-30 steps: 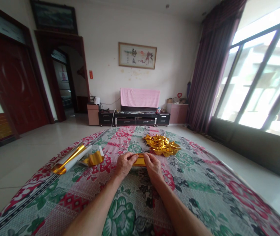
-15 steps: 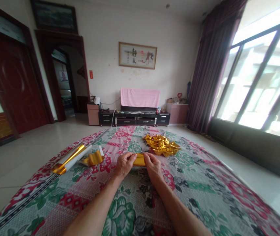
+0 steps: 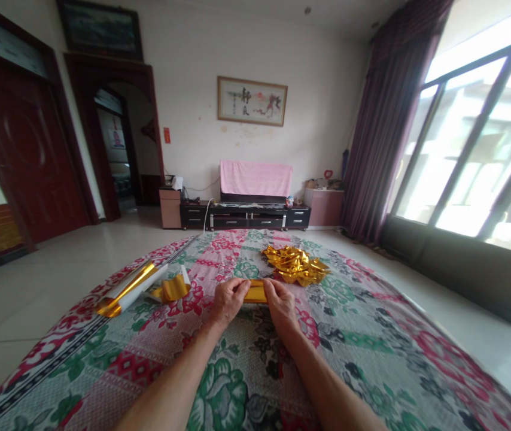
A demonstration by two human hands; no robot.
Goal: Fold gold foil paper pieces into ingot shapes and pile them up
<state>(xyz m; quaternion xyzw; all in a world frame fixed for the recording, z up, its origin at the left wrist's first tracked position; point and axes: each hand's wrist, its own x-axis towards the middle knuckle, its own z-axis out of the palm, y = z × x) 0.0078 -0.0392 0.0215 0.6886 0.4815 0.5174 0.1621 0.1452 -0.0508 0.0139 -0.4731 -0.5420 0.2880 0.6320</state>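
Observation:
Between my two hands a piece of gold foil paper [image 3: 256,292] is held stretched, just above the patterned cloth. My left hand [image 3: 230,301] pinches its left end between thumb and fingers. At the other end my right hand [image 3: 281,303] grips it the same way. The foil looks folded into a narrow strip; its underside is hidden. Beyond my right hand lies a heap of folded gold foil pieces [image 3: 295,265]. To the left rest a roll of gold foil sheets [image 3: 132,289] with a pale back and a smaller curled gold sheet [image 3: 175,289].
A floral cloth [image 3: 219,392] covers the broad surface under my hands. Farther off stands a low black TV cabinet [image 3: 246,219] with a pink towel [image 3: 255,178] over the screen. A purple curtain [image 3: 374,131] hangs by the windows on the right; a red door [image 3: 31,149] is at left.
Almost nothing differs. Both hands keep hold of the gold foil paper, with only a very slight shift of it in the view.

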